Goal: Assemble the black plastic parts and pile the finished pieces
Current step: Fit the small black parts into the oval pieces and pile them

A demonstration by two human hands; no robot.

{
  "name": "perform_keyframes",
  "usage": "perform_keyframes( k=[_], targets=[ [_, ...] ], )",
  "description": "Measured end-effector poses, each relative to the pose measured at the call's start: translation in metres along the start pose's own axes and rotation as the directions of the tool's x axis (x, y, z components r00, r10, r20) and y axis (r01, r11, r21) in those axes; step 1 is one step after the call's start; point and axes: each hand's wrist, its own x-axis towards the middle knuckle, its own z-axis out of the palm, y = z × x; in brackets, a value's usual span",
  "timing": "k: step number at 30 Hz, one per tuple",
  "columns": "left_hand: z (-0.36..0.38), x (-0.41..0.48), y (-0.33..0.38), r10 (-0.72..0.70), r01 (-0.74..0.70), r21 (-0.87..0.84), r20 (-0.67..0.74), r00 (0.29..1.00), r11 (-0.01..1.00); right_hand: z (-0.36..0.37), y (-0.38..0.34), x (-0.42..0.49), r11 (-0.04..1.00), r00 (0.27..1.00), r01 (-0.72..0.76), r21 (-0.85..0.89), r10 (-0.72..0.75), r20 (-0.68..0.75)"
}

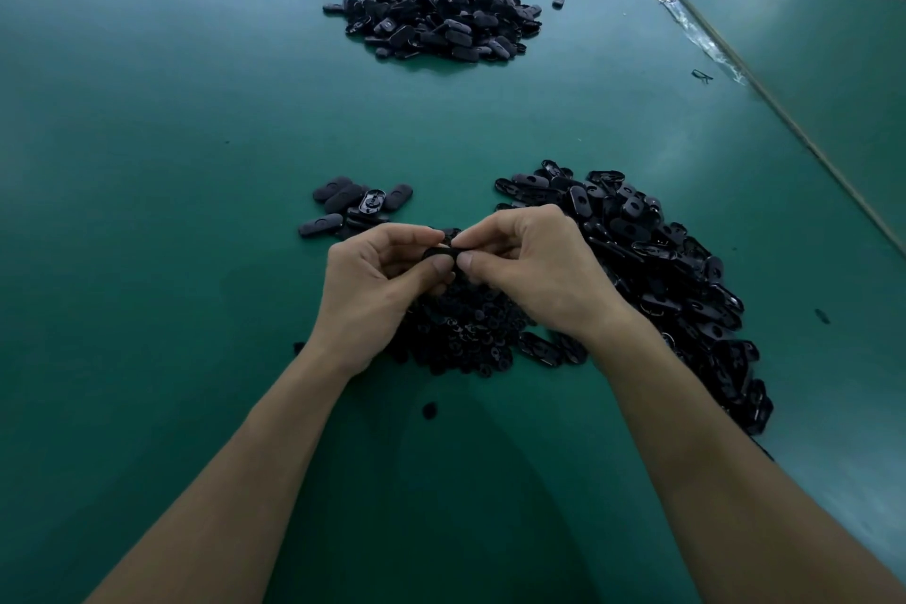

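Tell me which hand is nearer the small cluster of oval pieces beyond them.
Left. The left hand is just in front of the small cluster, at its near edge; the right hand is farther right, beside the long pile. Both pinch one black part.

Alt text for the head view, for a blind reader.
The left hand and right hand pinch a black plastic part over a green table. A heap of parts lies beneath the hands, a longer heap to their right; a small group and a big pile farther back.

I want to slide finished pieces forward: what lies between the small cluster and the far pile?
Nothing: between small cluster and far pile the head view shows only bare green table.
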Motion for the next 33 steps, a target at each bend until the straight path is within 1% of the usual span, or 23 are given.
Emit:
perform_keyframes(
  k=[11, 18, 23, 28, 29, 30, 33],
  targets=[
    [-0.003, 0.002, -0.001, -0.025, 0.025, -0.031, -0.006, 1.0, 0.999, 0.002, -0.004, 0.0, 0.999, 1.0, -0.007, -0.033, 0.006, -0.013],
    [-0.003, 0.003, 0.0, -0.031, 0.03, -0.055, -0.013, 0.999, 0.998, 0.007, -0.007, -0.001, 0.995, 0.997, 0.047, -0.084, -0.052, -0.057],
    [-0.003, 0.003, -0.001, -0.039, 0.036, -0.119, -0.019, 0.999, 0.992, 0.001, -0.005, 0.002, 0.999, 0.999, 0.034, -0.008, -0.034, -0.008],
    [-0.004, 0.003, -0.002, -0.018, 0.015, -0.117, -0.022, 1.0, 0.993, 0.008, -0.002, -0.001, 0.997, 0.998, 0.047, 0.068, -0.043, -0.054],
    [-0.004, 0.004, -0.002, -0.013, 0.01, -0.12, -0.024, 1.0, 0.993, 0.01, -0.002, -0.002, 0.996, 0.996, 0.069, 0.053, -0.066, -0.068],
    [-0.005, 0.004, -0.002, -0.011, 0.008, -0.124, -0.024, 1.0, 0.992, 0.011, -0.002, -0.004, 0.995, 0.992, 0.1, 0.0, -0.099, -0.083],
    [-0.006, 0.004, -0.003, -0.011, 0.007, -0.139, -0.027, 1.0, 0.99, 0.014, -0.003, -0.008, 0.959, 0.964, 0.184, -0.218, -0.219, -0.151]
  ],
)
